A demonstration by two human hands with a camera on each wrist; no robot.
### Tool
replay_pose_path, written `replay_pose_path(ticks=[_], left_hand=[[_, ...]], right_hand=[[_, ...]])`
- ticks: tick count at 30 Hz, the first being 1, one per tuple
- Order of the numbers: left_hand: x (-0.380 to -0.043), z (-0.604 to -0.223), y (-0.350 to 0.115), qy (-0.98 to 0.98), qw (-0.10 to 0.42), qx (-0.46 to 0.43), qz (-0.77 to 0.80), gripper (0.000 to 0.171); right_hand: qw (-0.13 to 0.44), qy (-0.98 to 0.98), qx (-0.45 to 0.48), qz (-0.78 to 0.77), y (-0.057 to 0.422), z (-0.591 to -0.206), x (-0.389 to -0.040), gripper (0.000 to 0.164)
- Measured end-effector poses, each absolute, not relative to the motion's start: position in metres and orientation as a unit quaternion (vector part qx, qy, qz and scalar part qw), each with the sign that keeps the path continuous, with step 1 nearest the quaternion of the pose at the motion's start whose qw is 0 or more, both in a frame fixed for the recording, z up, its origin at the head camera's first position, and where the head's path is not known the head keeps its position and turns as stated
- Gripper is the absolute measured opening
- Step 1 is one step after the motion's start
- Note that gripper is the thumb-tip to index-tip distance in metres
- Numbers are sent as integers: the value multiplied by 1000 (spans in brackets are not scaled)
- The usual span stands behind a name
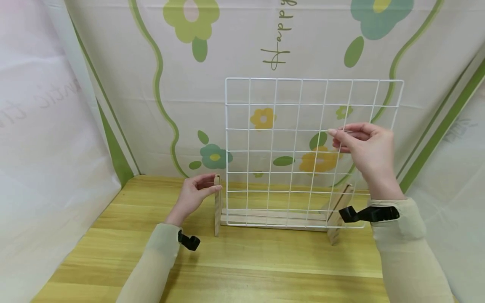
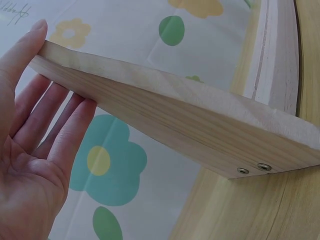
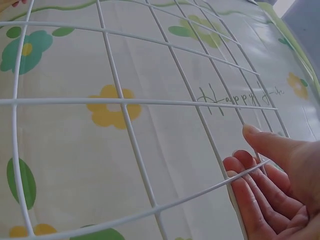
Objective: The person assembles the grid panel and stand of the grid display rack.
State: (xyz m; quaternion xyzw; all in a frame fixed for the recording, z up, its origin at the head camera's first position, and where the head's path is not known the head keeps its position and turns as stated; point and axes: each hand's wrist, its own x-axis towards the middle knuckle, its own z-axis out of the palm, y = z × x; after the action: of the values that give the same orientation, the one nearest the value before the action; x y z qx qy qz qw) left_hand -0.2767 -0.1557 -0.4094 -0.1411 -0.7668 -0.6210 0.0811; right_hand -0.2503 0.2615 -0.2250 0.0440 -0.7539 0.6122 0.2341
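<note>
A white wire grid panel stands nearly upright over a pale wooden stand, its bottom edge overlapping the stand's crossbar in the head view. My right hand grips the panel toward its right side; in the right wrist view, thumb and curled fingers close round its wires. With thumb on one edge and fingers on the outer face, my left hand holds the top of the stand's left upright. Two metal screws show low on that upright. The slanted right upright is partly behind the grid.
Beneath the stand lies a wood-grain tabletop. A white cloth backdrop with printed flowers and writing hangs behind, and pale cloth walls close in both sides. Black straps circle both wrists.
</note>
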Motion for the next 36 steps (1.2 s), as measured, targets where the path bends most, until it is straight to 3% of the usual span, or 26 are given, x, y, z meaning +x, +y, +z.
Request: replay_pose_path(ticks=[23,36], left_hand=[[-276,-410,-155,-764,77,-129,-627,52],[-276,-410,-154,-758,76,-143,-631,43]], right_hand=[[227,-752,33,619,252,-200,-270,44],[214,-728,40,650,241,-181,-279,40]])
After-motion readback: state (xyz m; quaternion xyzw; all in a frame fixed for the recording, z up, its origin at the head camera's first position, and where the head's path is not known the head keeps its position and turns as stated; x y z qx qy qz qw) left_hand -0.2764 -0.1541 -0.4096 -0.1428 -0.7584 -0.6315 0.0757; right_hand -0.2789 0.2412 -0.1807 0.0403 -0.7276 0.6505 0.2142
